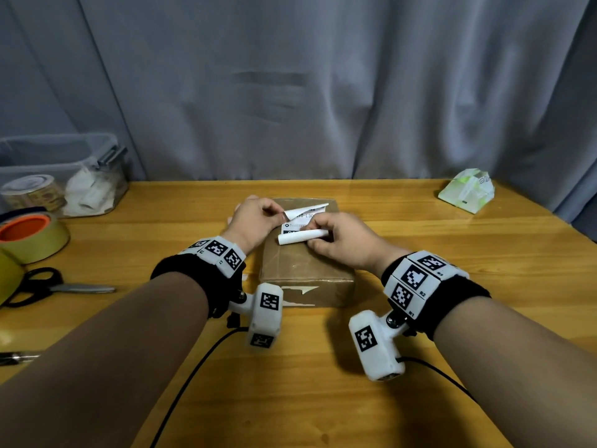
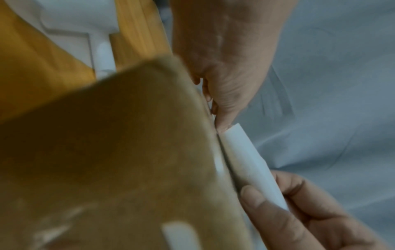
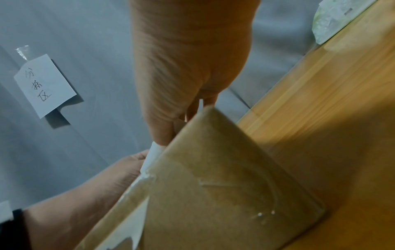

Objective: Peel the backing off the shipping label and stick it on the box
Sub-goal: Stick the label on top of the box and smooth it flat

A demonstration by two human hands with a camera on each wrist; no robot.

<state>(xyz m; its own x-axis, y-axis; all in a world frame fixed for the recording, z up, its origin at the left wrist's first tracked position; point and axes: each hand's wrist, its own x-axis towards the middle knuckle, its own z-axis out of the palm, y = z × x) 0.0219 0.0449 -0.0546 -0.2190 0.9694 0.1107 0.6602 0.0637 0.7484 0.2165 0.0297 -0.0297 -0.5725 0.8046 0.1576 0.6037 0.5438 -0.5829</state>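
A brown cardboard box [image 1: 307,266] lies in the middle of the wooden table [image 1: 452,286]. Both hands hold the white shipping label [image 1: 302,221] over the box's far half, printed side up. My left hand [image 1: 278,215] pinches a lifted white flap [image 1: 305,209] at the label's left edge. My right hand [image 1: 312,237] grips the rolled near end [image 1: 300,237]. In the left wrist view the white strip [image 2: 245,160] runs along the box [image 2: 107,152] between both hands. In the right wrist view the fingers pinch the paper [image 3: 152,156] at the box edge [image 3: 224,186]. Which layer is the backing is unclear.
At the left stand tape rolls [image 1: 35,236], black-handled scissors [image 1: 55,287] and a clear plastic bin [image 1: 64,169]. A pen [image 1: 16,357] lies at the near left edge. A green-white packet [image 1: 466,190] sits far right. A grey curtain [image 1: 290,92] hangs behind the table.
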